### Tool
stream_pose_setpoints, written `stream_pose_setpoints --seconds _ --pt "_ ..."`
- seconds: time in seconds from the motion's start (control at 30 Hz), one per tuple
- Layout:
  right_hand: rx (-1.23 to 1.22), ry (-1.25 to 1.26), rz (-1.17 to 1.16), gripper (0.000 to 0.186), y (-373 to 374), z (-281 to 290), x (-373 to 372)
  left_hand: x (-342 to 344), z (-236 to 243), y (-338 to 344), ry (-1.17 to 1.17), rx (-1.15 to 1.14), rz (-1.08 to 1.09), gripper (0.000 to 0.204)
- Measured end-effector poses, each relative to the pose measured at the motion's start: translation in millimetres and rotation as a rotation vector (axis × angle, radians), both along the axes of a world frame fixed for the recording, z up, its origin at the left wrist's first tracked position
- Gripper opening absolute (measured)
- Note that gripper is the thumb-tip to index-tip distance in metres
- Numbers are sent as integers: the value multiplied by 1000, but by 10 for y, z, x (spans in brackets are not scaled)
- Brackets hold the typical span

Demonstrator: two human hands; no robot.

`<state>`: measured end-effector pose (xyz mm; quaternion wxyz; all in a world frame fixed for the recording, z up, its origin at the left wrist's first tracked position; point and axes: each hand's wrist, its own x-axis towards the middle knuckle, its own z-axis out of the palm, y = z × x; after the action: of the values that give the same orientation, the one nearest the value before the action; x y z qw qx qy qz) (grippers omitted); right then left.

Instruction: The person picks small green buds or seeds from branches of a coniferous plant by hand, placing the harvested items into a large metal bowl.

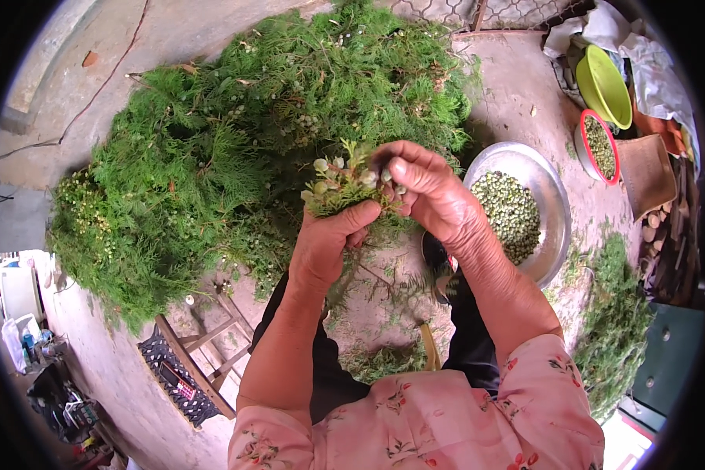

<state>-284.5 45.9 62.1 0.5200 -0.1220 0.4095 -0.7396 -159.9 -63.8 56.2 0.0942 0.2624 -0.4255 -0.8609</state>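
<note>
In front of me, my left hand [333, 231] is closed round a small green conifer sprig [341, 192] that bears pale, roundish cones. My right hand [431, 188] meets it from the right, thumb and fingers bent together round a few of the cones [394, 188] at the sprig's edge. Beyond both hands spreads a large heap of cut conifer branches [266, 117], dotted with similar cones. To the right of my right forearm stands a wide metal basin [554, 211], partly filled with loose green cones [507, 215].
At the right are a yellow-green basin [603, 86], a red-rimmed bowl of cones [599, 149] and stacked wood [670, 243]. More greenery [615, 321] lies along the right side. A low woven-seat stool [182, 380] carries a phone-like device on my left.
</note>
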Motion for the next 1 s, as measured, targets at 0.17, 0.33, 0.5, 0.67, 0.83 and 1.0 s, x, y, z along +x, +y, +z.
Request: stream_pose_setpoints --seconds 0.17,0.33,0.5,0.67,0.83,1.0 --pt "-5 246 -81 19 -96 -39 109 -9 -22 26 -5 -251 -51 27" --pt "51 219 -86 11 -52 -17 71 -53 47 76 -7 -278 109 20" --pt "88 261 -89 11 -47 -40 140 -19 -24 40 12 -188 162 17" --pt "9 -122 -16 21 132 -12 135 -33 60 71 42 126 112 24" --pt "-24 -164 22 11 482 47 160 35 6 307 24 248 -30 23" --pt "-83 -343 -133 18 1019 155 322 88 47 679 71 383 -121 21"
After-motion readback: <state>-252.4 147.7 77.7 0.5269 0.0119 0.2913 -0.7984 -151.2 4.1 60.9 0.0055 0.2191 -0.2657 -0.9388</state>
